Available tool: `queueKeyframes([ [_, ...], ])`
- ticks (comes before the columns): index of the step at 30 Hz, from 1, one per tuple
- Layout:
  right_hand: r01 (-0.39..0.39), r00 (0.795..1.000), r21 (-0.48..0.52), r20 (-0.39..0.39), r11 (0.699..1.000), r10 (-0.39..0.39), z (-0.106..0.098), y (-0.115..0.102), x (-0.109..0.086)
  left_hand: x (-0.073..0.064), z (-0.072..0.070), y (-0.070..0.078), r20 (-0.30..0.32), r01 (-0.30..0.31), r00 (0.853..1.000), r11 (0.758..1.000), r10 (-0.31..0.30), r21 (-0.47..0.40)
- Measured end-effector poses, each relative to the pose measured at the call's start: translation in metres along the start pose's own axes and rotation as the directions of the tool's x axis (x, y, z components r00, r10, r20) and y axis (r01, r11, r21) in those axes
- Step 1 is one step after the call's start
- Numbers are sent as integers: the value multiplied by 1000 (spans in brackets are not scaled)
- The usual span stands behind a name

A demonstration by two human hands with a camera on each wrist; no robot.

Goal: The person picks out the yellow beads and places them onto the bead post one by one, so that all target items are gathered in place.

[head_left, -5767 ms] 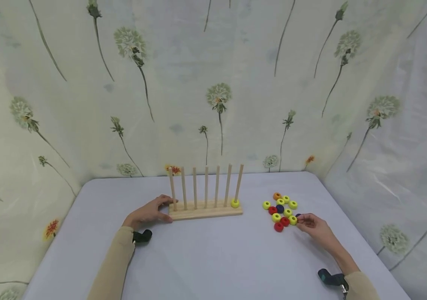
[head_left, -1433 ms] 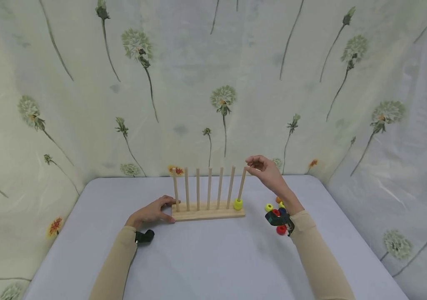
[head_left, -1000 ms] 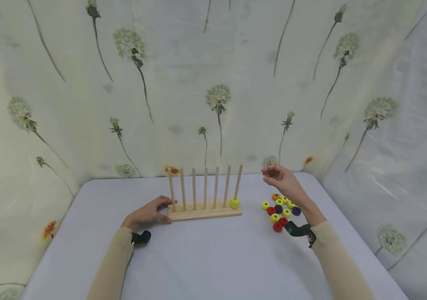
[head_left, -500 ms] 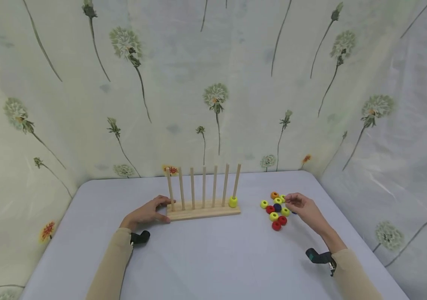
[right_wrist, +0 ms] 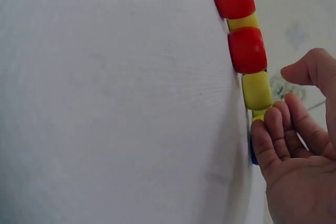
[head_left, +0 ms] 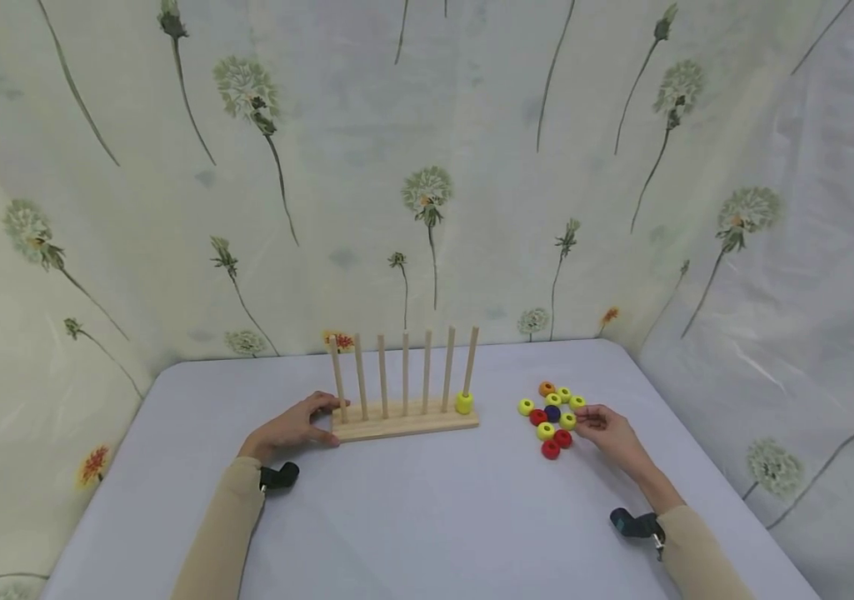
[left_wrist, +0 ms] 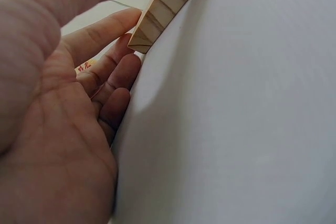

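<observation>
A wooden peg rack point(head_left: 404, 427) with several upright pegs stands on the table. Yellow beads point(head_left: 464, 403) sit low on its rightmost peg. My left hand point(head_left: 287, 427) grips the rack's left end between thumb and fingers; the left wrist view shows the base's end point(left_wrist: 165, 11) close up. My right hand point(head_left: 614, 437) reaches low at the right side of the loose beads, near a yellow bead point(head_left: 568, 421). In the right wrist view its thumb stands apart from the fingers point(right_wrist: 278, 129), which partly hide a blue bead point(right_wrist: 253, 153).
Loose beads lie in a cluster on the white tabletop point(head_left: 427, 517): several yellow, red beads point(head_left: 550, 449), a dark blue bead point(head_left: 551, 413) and an orange bead point(head_left: 546, 389). A flower-patterned curtain point(head_left: 322, 167) hangs behind the table.
A second yellow bead has joined the one on the rightmost peg. My right hand has left that peg's top and come down rightward to the loose beads. My left hand keeps its grip.
</observation>
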State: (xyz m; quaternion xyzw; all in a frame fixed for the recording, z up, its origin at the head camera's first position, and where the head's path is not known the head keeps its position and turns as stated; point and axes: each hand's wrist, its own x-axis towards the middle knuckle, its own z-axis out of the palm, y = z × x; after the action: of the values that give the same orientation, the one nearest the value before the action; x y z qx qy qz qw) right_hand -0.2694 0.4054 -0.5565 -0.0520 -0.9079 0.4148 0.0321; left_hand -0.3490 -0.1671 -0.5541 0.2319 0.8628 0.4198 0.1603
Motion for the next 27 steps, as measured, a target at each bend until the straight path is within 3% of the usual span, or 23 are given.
queueKeyframes([
  [7,-2,998,-47,-55,999,-1,9,-1,7,0,1,-2,2,-11,1000,1000,11,-4],
  [17,-19,1000,-105,-13,994,18,10,-9,10,1,-1,0,8,30,1000,998,-29,-54],
  [27,-53,999,-99,-4,994,53,10,-8,11,0,-1,1,7,24,1000,997,-23,-71],
])
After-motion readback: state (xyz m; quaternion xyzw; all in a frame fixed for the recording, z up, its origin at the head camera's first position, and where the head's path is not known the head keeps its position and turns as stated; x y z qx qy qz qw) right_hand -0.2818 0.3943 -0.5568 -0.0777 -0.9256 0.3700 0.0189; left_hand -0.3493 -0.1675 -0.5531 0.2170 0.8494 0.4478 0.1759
